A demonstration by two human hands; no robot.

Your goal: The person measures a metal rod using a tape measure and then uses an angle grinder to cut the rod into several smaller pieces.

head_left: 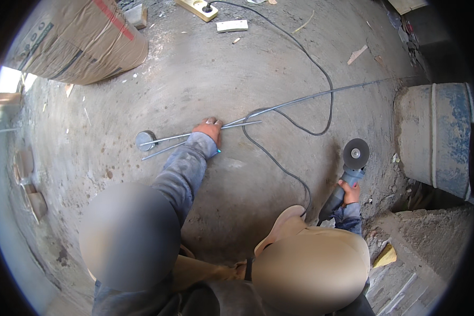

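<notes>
My left hand (209,129) reaches forward and is closed over two thin metal rods, pressing on them near the floor. The shorter rod (166,139) ends a little to the right of that hand. Running much farther, the long rod (305,97) stretches off to the far right, and the two cross near my hand. At the left, the shorter rod's end lies over a small round grey metal piece (144,140). My right hand (350,192) is wrapped around the body of an angle grinder (354,171), whose dark disc points away from me, apart from the rods.
A black power cable (329,84) loops over the floor and crosses the long rod. It runs from a cream power strip (199,9) at the back. A large paper sack (84,45) stands far left, a worn blue-grey drum (450,137) at the right. Debris is scattered about.
</notes>
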